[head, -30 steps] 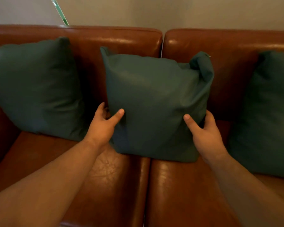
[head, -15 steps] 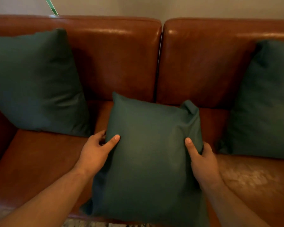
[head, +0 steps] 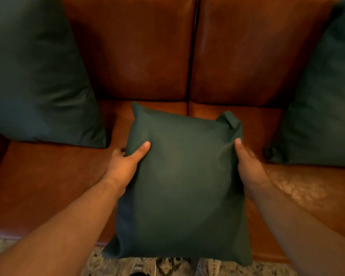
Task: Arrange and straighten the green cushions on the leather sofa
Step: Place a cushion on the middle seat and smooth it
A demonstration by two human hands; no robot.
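Note:
I hold the middle green cushion [head: 183, 184] off the brown leather sofa [head: 139, 56], out over its front edge. My left hand [head: 126, 166] grips the cushion's left side, thumb on the front and fingers behind. On the right side my right hand [head: 247, 162] grips it the same way. The cushion's top right corner is folded over. A second green cushion [head: 38, 76] leans against the backrest at the left, and a third green cushion [head: 325, 100] leans at the right.
The backrest's middle and the seat [head: 48, 186] between the two outer cushions are bare leather. A patterned rug [head: 163, 265] lies on the floor below the sofa's front edge.
The middle cushion has come away from the backrest, down and toward me, past the seat's front edge. Both hands kept their grip on its sides. The camera tilted downward.

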